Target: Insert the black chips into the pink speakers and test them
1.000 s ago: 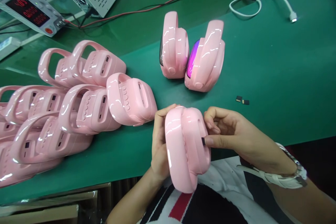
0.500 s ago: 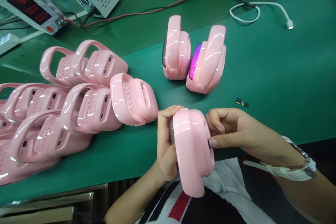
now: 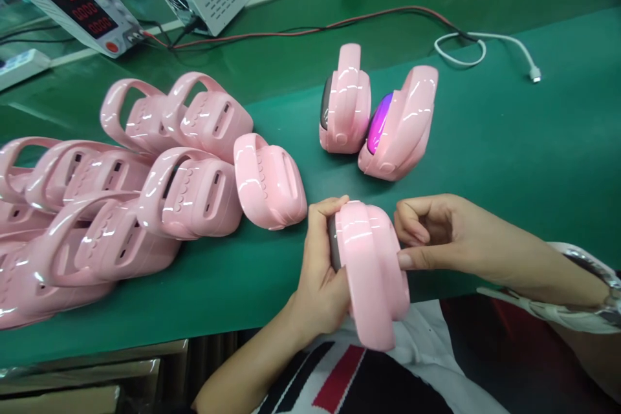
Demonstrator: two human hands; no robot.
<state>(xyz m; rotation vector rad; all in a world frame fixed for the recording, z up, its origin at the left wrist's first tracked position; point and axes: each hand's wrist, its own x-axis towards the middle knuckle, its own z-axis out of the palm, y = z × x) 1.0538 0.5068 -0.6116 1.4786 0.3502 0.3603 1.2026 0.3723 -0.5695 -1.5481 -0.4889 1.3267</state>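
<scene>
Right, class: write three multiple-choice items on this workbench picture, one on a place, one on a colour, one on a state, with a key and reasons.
1. Where does the white cable lie?
A. far right of the green mat
B. under the pile of pink units
C. in the person's lap

2. What colour glows on the tilted unit beyond the hands?
A. green
B. purple-pink
C. white

3. How is the held pink unit kept?
A. lying loose on the mat
B. gripped by the left hand, with the right hand pressing its side
C. hung by its handle

Key: 1 A, its plug rests at the far right; 2 B, its face shines purple-pink; 3 B, left fingers wrap it and the right thumb touches its edge.
</scene>
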